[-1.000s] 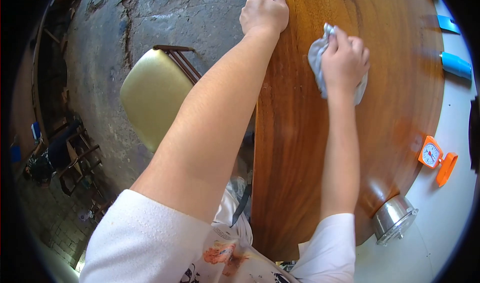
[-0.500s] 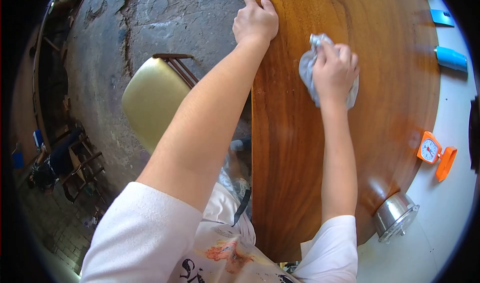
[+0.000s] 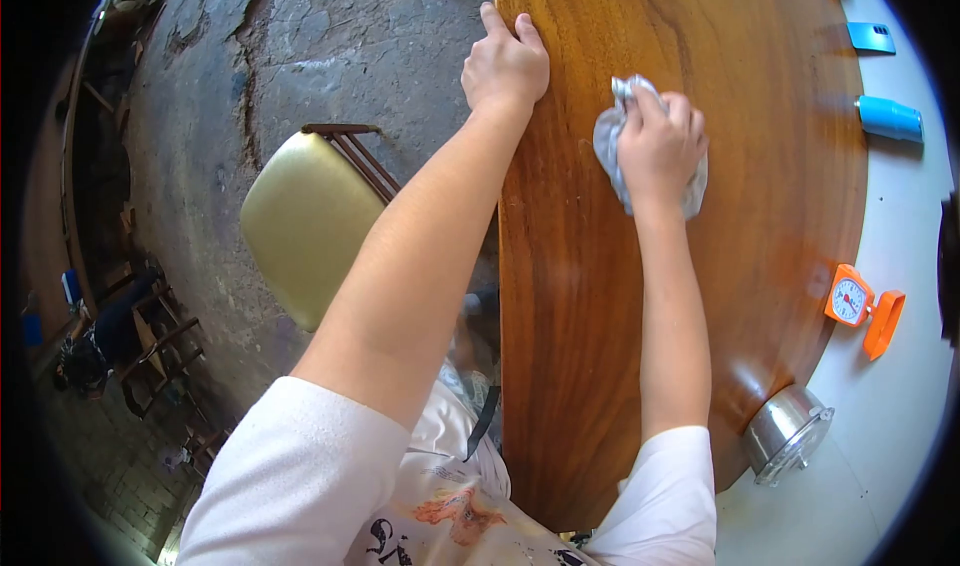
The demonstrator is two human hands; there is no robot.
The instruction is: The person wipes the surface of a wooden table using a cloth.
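Observation:
Pressed down on the polished wooden table (image 3: 580, 346), my right hand (image 3: 662, 156) has its fingers closed on a crumpled light grey cloth (image 3: 608, 138). Part of the cloth pokes out past the fingertips, and more shows on both sides of the hand. My left hand (image 3: 505, 71) is on the table's left edge, farther forward. Its thumb and forefinger stretch forward, while the other fingers curl over the side and are mostly hidden.
A chair with a gold-green seat (image 3: 310, 226) stands on the rough floor at left. Along the right lie a phone (image 3: 872, 37), a blue tumbler (image 3: 890, 119), an orange kitchen scale (image 3: 848, 301) and a metal pot (image 3: 785, 431). A person (image 3: 85, 361) is at far left.
My right hand and the cloth appear slightly farther left. The whole view has shifted a little, and my left hand keeps its place on the table edge.

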